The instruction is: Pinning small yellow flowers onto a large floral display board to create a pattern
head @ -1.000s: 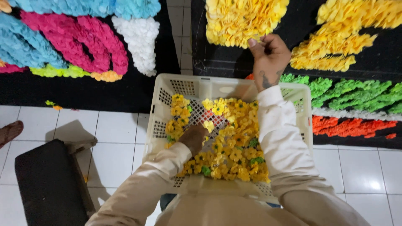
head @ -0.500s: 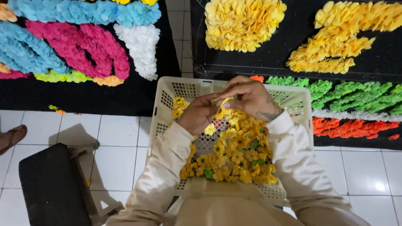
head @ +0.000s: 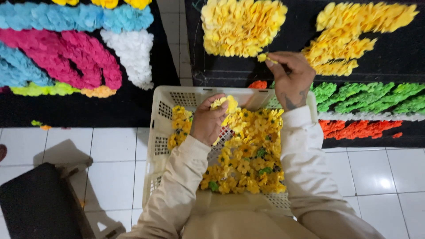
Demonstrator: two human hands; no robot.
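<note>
In my right hand I pinch one small yellow paper flower between the fingertips, just at the lower edge of the big yellow flower patch on the black board. My left hand holds another yellow flower, crumpled and open, above the white plastic basket. In the basket lies a loose heap of yellow flowers, with a few green ones among them.

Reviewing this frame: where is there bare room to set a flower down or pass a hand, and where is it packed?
Bare black board lies between the two yellow flower patches, above the right hand. White floor tiles left of the basket are free. The basket is crowded with yellow flowers, where the left hand is.
</note>
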